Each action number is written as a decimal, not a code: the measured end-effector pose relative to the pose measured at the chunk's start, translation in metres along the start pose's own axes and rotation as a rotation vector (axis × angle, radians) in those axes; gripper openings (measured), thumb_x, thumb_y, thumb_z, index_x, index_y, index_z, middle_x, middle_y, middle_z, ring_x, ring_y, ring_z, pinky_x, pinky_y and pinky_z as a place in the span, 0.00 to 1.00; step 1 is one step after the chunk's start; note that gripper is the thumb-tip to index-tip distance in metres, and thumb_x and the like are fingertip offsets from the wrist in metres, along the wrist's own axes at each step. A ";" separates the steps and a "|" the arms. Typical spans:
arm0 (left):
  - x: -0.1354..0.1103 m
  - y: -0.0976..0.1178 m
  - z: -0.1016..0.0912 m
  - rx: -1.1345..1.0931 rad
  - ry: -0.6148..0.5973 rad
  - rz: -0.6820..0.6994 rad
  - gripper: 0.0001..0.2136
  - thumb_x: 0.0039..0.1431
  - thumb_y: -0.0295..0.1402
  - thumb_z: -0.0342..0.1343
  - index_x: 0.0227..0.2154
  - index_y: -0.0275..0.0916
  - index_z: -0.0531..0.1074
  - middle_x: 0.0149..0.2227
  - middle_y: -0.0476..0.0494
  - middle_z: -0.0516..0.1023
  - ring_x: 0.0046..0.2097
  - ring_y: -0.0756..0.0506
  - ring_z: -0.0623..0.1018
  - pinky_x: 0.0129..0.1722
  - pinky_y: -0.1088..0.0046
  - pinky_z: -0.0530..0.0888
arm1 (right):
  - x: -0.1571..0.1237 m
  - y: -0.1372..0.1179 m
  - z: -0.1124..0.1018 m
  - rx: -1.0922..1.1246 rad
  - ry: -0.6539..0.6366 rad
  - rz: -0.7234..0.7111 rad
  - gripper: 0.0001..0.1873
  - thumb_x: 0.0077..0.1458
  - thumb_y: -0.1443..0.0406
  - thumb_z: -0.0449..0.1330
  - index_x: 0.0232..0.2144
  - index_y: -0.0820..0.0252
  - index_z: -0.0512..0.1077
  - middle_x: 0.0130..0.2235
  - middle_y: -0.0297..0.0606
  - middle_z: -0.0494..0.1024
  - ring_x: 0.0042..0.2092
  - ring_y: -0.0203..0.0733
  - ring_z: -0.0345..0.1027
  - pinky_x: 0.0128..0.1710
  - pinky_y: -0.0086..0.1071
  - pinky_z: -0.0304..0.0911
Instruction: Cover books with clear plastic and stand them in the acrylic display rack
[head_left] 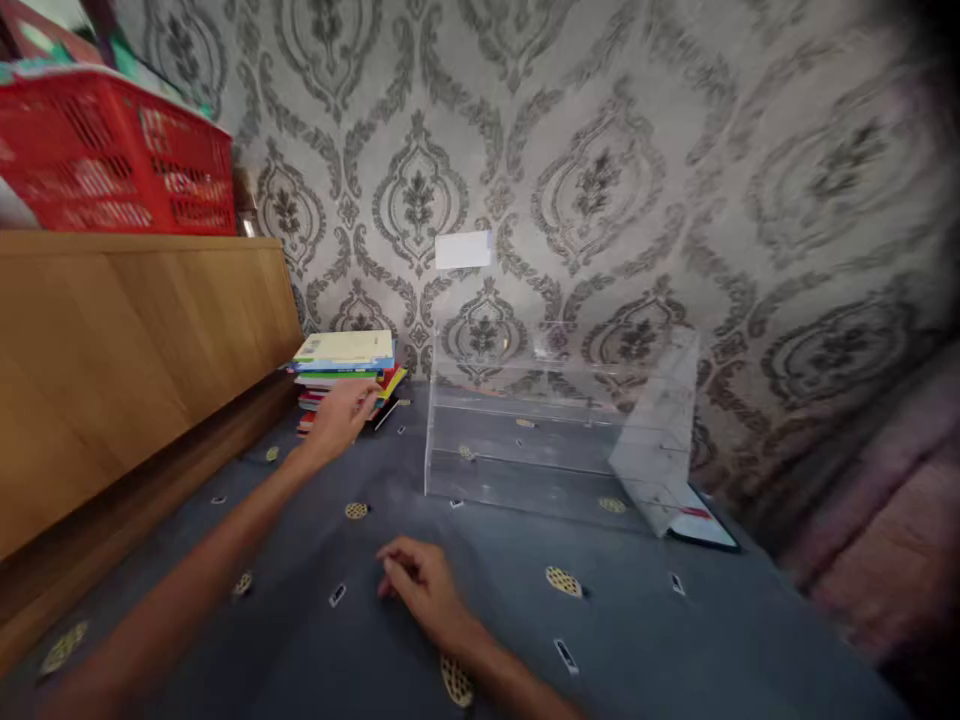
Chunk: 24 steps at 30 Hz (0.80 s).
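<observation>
My left hand (341, 415) reaches out to a stack of coloured books (346, 365) lying against the wall, its fingers against the lower books; the frame is blurred and the grip is unclear. My right hand (421, 583) rests on the grey patterned cloth (637, 640) nearer to me, fingers loosely curled, nothing visible in it. A clear acrylic box (562, 425) with open shelves stands to the right of the books.
A wooden headboard-like panel (112, 350) runs along the left, with a red plastic basket (112, 155) on top. A flat book or card (705, 525) lies under the clear box's right corner. Patterned wallpaper (600, 150) is behind.
</observation>
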<state>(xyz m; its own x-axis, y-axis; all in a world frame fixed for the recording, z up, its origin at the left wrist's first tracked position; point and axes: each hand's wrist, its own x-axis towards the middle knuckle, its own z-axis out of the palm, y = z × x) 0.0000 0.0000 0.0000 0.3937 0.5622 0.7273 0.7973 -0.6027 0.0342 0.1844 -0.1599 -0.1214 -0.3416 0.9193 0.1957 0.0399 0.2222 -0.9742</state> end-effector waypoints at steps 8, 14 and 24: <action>0.030 -0.058 0.010 0.287 -0.066 -0.223 0.16 0.69 0.36 0.43 0.38 0.37 0.76 0.40 0.34 0.77 0.46 0.35 0.74 0.49 0.58 0.70 | -0.002 0.000 0.000 0.031 0.010 0.074 0.17 0.58 0.56 0.56 0.37 0.63 0.75 0.23 0.35 0.75 0.26 0.36 0.67 0.30 0.28 0.61; 0.034 -0.065 0.017 0.338 -0.123 -0.222 0.17 0.69 0.38 0.42 0.41 0.39 0.76 0.41 0.36 0.76 0.46 0.36 0.74 0.48 0.60 0.70 | -0.001 -0.003 -0.001 0.056 0.009 0.098 0.18 0.58 0.53 0.57 0.36 0.63 0.75 0.23 0.34 0.75 0.25 0.36 0.68 0.29 0.28 0.62; 0.060 -0.094 0.024 0.375 -0.243 -0.254 0.13 0.65 0.39 0.48 0.42 0.39 0.74 0.39 0.39 0.75 0.47 0.38 0.75 0.51 0.62 0.69 | -0.001 -0.002 0.000 0.070 0.009 0.124 0.17 0.57 0.53 0.58 0.35 0.62 0.74 0.22 0.33 0.73 0.24 0.35 0.66 0.28 0.28 0.62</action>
<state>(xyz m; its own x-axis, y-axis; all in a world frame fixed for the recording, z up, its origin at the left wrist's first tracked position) -0.0407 0.1037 0.0240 0.2254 0.8070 0.5458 0.9734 -0.2099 -0.0916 0.1849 -0.1610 -0.1200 -0.3299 0.9411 0.0742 0.0151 0.0838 -0.9964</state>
